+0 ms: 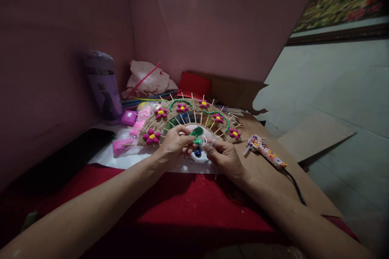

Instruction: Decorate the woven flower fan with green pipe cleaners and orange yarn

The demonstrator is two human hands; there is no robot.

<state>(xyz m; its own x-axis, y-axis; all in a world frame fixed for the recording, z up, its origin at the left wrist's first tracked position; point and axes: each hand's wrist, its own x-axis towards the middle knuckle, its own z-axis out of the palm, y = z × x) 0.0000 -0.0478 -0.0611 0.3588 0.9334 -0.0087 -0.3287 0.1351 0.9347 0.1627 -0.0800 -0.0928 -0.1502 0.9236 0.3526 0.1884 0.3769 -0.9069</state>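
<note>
My left hand (177, 142) pinches a lump of green modelling clay (197, 132) between thumb and fingers. Opposite it, my right hand (224, 154) grips the clear plastic wrapper (204, 141) around part of the clay. Just behind both hands stands a half-round fan shape wound in twine (146, 126), with thin sticks poking out along its edges. Magenta clay flowers with yellow centres, such as this flower (151, 136), sit on the twine, along with curved green clay strands (226, 120). Below my fingers, a small dark blue piece (197, 152) shows on the white sheet.
A hot glue gun in flowered cover (266, 151) lies on the cardboard (299, 186) at right, its cord trailing forward. Pink clay packets (129, 117), a purple tumbler (103, 89) and a dark flat object (63, 158) are at left. Red cloth (182, 206) covers the front.
</note>
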